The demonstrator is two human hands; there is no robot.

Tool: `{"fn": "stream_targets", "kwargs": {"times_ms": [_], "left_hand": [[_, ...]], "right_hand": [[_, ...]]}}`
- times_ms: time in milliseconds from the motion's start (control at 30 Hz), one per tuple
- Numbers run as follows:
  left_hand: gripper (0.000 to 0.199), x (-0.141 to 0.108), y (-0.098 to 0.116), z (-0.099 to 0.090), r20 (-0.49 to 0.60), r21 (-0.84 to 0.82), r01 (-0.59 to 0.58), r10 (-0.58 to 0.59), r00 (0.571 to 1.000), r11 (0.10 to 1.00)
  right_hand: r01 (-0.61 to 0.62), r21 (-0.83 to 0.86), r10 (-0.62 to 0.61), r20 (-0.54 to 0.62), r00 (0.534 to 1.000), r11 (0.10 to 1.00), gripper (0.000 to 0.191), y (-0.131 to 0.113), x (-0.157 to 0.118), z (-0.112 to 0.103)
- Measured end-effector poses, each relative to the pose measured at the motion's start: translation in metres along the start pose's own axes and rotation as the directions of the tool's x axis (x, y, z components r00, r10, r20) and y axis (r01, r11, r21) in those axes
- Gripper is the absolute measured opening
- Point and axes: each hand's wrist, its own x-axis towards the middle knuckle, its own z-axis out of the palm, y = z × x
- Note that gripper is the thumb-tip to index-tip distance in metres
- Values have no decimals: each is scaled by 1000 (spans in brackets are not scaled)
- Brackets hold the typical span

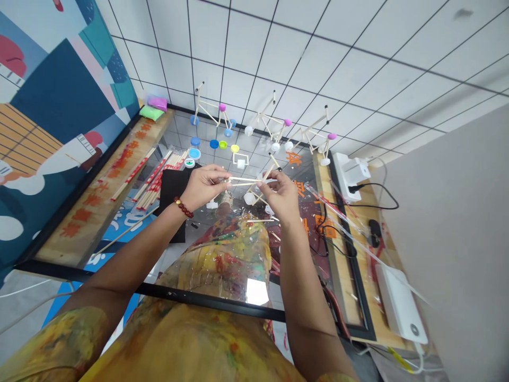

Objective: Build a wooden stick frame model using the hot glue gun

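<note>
Over the glass tabletop (222,276), my left hand (207,185) pinches the left ends of thin pale wooden sticks (243,181) between thumb and fingertips. At their other end my right hand (280,193) closes on the sticks, where they meet a small stick frame. That frame has a dark-tipped upright (274,161) and a white round cap (249,198) low down, just left of my right hand. Part of the frame is hidden behind my right fingers. Another white cap (212,204) lies below my left fingers. A loose stick (260,220) rests on the glass below the hands.
Three stick models with round caps stand at the back: one blue-wheeled (217,119), two white-wheeled (266,124). Coloured caps (214,144) lie before them. Packs of red-and-white wrapped chopsticks (153,183) and a black sheet (172,199) are left. Right are cables (334,233) and a power strip (350,175).
</note>
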Motion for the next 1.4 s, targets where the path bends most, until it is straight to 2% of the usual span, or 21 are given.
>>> {"fn": "stream_targets", "kwargs": {"times_ms": [400, 700, 1000, 1167, 1400], "left_hand": [[23, 10, -4, -5, 27, 15, 95, -95, 995, 995], [32, 11, -5, -5, 40, -66, 119, -116, 992, 991], [29, 9, -6, -5, 21, -47, 104, -103, 994, 993], [28, 8, -6, -5, 13, -39, 90, -90, 996, 995], [30, 9, -9, -5, 1, -58, 84, -84, 996, 995]], "right_hand": [[-16, 18, 16, 15, 1000, 1000, 32, 7, 1, 4], [-10, 37, 10, 14, 1000, 999, 33, 9, 3, 5], [-10, 73, 9, 13, 1000, 997, 46, 8, 3, 4], [-43, 142, 42, 15, 999, 989, 55, 8, 4, -2], [-18, 229, 19, -2, 1000, 973, 62, 13, 9, -10]]}}
